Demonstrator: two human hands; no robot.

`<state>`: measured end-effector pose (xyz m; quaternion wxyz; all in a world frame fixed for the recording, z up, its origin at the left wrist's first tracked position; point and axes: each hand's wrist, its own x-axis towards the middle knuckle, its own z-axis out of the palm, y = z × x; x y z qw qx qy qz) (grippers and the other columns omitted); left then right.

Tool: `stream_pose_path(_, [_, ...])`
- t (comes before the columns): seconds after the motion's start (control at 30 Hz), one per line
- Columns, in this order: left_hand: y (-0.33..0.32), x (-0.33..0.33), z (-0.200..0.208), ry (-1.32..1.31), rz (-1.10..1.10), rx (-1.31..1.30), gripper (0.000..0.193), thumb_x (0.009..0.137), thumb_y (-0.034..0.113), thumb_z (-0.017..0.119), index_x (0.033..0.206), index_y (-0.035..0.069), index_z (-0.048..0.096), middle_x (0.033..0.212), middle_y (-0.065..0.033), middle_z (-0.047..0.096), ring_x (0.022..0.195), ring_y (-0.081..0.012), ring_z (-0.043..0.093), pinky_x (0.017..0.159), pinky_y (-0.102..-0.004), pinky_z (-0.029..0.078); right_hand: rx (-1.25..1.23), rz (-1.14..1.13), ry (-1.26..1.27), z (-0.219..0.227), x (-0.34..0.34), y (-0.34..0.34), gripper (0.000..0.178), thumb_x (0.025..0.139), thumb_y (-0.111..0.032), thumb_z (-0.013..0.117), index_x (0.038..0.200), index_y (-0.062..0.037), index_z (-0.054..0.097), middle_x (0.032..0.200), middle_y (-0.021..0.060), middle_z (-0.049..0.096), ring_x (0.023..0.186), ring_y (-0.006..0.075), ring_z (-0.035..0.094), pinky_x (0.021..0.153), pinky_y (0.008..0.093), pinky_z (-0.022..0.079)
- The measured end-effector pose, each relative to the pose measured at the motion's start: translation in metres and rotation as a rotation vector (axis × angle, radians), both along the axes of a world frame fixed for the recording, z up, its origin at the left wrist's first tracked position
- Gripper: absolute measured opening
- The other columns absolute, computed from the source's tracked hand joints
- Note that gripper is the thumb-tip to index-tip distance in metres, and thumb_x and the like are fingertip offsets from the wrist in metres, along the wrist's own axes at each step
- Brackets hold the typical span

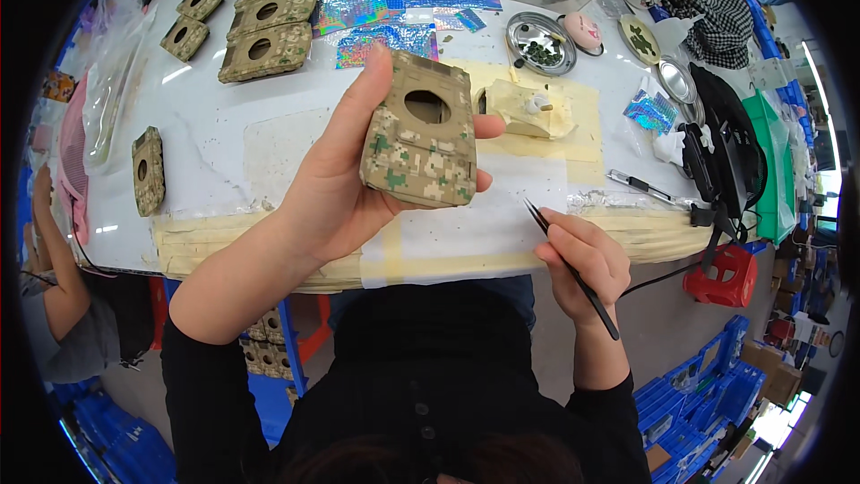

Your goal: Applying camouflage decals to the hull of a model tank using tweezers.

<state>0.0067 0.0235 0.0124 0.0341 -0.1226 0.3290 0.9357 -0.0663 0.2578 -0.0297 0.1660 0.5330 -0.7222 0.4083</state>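
Holding one shell (419,158), one tweezers (599,311)

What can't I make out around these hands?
All in the head view:
Camouflage shell: underside faces away, hidden by its top.
Left hand: fingers partly hidden behind the shell.
Tweezers in the right hand: tips too small to show whether they pinch anything.
Dark bits in the metal dish: too small to identify.
Person at left: cut off by the dark rim.
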Motion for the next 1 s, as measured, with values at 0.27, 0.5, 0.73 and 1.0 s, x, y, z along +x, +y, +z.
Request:
stream_pose_path(0.27, [-0.003, -0.001, -0.002, 0.019, 0.011, 0.035, 0.071, 0.093, 0.058, 0.025, 0.133, 0.001, 0.035, 0.119, -0.0249, 0.052, 0.079, -0.0237, 0.066, 0.065, -0.0272, 0.058, 0.041, -0.006, 0.08, -0.005, 0.002, -0.01, 0.022, 0.073, -0.008, 0.073, 0.086, 0.0012, 0.058, 0.083, 0.0178, 0.066, 0.069, 0.0279, 0.065, 0.062, 0.0309, 0.053])
stream_pose_path(0.5, [-0.005, -0.001, -0.005, 0.031, 0.006, 0.079, 0.07, 0.093, 0.057, 0.024, 0.134, 0.0, 0.033, 0.122, -0.0258, 0.049, 0.083, -0.0254, 0.066, 0.066, -0.0279, 0.059, 0.04, -0.001, 0.09, -0.006, 0.0, -0.011, 0.022, 0.072, -0.008, 0.073, 0.085, 0.0014, 0.058, 0.082, 0.0171, 0.067, 0.068, 0.0278, 0.065, 0.061, 0.031, 0.053])
stream_pose_path(0.73, [-0.005, -0.001, -0.004, 0.005, 0.02, 0.054, 0.07, 0.093, 0.057, 0.024, 0.134, 0.0, 0.033, 0.121, -0.0257, 0.049, 0.082, -0.0249, 0.066, 0.066, -0.028, 0.059, 0.037, -0.003, 0.082, -0.006, 0.0, -0.012, 0.022, 0.072, -0.008, 0.073, 0.085, 0.0013, 0.058, 0.082, 0.0169, 0.067, 0.068, 0.0278, 0.065, 0.061, 0.0308, 0.053])
stream_pose_path(1.0, [-0.004, -0.001, -0.005, 0.008, 0.022, 0.036, 0.071, 0.093, 0.057, 0.024, 0.133, 0.0, 0.033, 0.119, -0.0244, 0.051, 0.081, -0.0237, 0.066, 0.065, -0.0269, 0.058, 0.035, -0.005, 0.086, -0.007, -0.001, -0.011, 0.022, 0.072, -0.008, 0.073, 0.086, 0.001, 0.059, 0.081, 0.017, 0.066, 0.068, 0.0276, 0.065, 0.061, 0.0305, 0.053])
